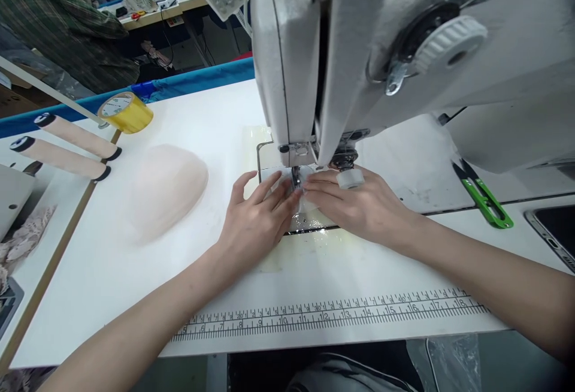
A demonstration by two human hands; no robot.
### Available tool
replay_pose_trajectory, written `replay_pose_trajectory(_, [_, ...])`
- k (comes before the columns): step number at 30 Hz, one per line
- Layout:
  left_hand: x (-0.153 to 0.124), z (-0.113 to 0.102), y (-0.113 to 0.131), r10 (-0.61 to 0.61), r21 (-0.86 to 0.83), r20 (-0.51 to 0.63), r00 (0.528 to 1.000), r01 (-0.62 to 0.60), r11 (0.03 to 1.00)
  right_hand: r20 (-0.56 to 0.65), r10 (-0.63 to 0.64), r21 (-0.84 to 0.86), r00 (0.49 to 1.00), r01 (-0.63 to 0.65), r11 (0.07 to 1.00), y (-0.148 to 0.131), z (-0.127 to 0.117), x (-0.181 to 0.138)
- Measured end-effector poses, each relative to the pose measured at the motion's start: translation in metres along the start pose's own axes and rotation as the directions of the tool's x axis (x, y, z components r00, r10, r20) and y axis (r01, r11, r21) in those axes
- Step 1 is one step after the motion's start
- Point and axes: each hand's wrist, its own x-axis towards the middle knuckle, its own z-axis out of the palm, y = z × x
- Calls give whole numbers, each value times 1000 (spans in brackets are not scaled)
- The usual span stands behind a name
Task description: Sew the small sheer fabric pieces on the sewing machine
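Observation:
My left hand (260, 215) lies on the bed of a white sewing machine (296, 68), its fingers spread and their tips beside the presser foot (296, 177). From the other side, my right hand (372, 203) reaches in under the machine head with fingers stretched out flat. Its fingertips are close to the foot, partly behind a small white knob (350, 177). Whether thin material lies under the fingertips cannot be made out. A pale, sheer beige cup-shaped piece (173, 191) rests on the white table to the left of my left hand.
Two thread cones (63, 157) and a yellow tape roll (126, 113) are at the left. Green thread snips (487, 200) and a phone (554, 230) lie at the right. A printed ruler (323, 315) runs along the front edge. Behind, a person's plaid sleeve (63, 32) shows.

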Motion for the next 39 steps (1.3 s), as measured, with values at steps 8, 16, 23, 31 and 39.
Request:
replay_pose_trajectory(8, [-5, -3, 2, 6, -41, -70, 998, -9, 999, -15, -22, 2, 1000, 22, 1000, -1, 0, -3])
replay_pose_trajectory(16, [-3, -1, 1, -12, -62, -65, 998, 8, 998, -3, -19, -5, 1000, 19, 1000, 0, -2, -1])
replay_pose_trajectory(23, [-3, 3, -2, -37, -106, -67, 997, 30, 994, 36, 29, -4, 999, -29, 1000, -1, -2, 0])
replay_pose_trajectory(31, [-1, 4, -6, -37, -111, -57, 998, 30, 993, 72, 64, -26, 995, -62, 998, 0, 1, 0])
replay_pose_trajectory(39, [3, 6, -9, -36, -93, -47, 998, 32, 995, 113, 142, 24, 983, -146, 989, 0, 2, 2])
